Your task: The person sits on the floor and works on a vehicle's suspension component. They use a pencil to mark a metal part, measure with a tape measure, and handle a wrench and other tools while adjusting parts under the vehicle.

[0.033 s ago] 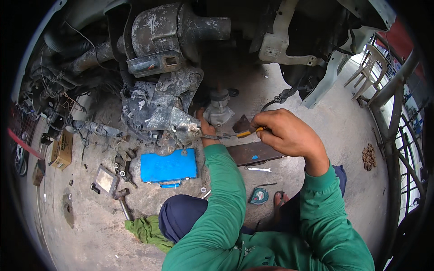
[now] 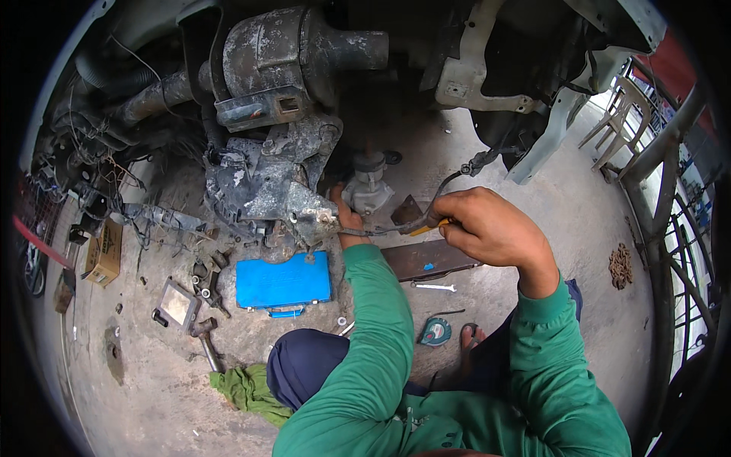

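Note:
My right hand (image 2: 483, 228) is closed around a yellow-handled tool (image 2: 426, 228), whose working end I cannot make out. A dark cable (image 2: 388, 228) crosses at that hand, running from the corroded metal bracket (image 2: 308, 213) toward a connector (image 2: 476, 164) that hangs above. My left hand (image 2: 348, 217) reaches up behind the bracket's right edge, beside a grey cylindrical part (image 2: 369, 186) on the floor. The cable passes in front of this hand, and its fingers are mostly hidden, so what they touch does not show.
Overhead hangs a large metal cylinder (image 2: 266, 49). Below lie a blue case (image 2: 283, 282), a brown flat box (image 2: 426, 259), a wrench (image 2: 435, 287), a tape measure (image 2: 436, 331), a hammer (image 2: 207, 343) and a green cloth (image 2: 251, 388). A chain (image 2: 620, 266) lies right, near a chair (image 2: 620, 114).
My right hand has shifted slightly right and down. The cable now lies against its fingers and crosses the yellow handle, less of which shows. My left hand stays in about the same place.

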### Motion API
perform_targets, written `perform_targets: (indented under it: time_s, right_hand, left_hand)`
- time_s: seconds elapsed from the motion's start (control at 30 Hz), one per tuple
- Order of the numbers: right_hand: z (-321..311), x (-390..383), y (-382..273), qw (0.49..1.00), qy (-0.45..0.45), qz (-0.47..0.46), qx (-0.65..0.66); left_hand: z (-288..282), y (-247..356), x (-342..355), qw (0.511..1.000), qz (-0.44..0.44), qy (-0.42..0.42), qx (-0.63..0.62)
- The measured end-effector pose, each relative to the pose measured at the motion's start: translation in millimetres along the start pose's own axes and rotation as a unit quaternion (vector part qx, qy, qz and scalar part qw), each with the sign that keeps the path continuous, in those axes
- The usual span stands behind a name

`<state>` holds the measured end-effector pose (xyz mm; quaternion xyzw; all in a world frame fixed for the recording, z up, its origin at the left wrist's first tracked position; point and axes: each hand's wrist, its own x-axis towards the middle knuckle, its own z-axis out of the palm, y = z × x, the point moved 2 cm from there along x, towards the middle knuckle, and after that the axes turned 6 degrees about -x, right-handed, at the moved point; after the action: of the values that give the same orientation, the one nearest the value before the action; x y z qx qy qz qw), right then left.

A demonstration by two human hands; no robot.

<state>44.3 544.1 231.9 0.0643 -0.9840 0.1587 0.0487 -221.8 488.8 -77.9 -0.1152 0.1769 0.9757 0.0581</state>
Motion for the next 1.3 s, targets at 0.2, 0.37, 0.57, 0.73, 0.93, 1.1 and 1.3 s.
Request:
perform_targets:
  time_s: [0.2,0.37,0.57,0.73,0.93,1.1,1.3]
  right_hand:
    - [14,-33,36,0.990,-0.106,0.095,-0.021]
    - [30,-40,57,0.988,-0.093,0.115,-0.045]
    - [38,-35,55,0.988,-0.116,0.087,-0.049]
    - [36,-35,48,0.989,-0.113,0.080,-0.050]
    - [13,-43,49,0.989,-0.106,0.094,-0.029]
    - [16,-44,54,0.989,-0.130,0.056,-0.033]
    - [19,-46,70,0.993,-0.118,0.013,-0.010]
  left_hand:
    - [-3,-1,14,0.998,0.043,-0.015,0.035]
    - [-7,-1,17,0.998,0.019,0.037,0.045]
    - [-2,-4,12,1.000,0.002,0.009,0.010]
    - [8,6,-1,1.000,-0.014,0.011,0.004]
    - [47,21,-44,0.998,-0.003,0.031,0.055]
    - [18,11,-23,0.987,0.058,0.056,0.142]
    - [-25,-15,6,0.968,0.094,0.053,0.225]
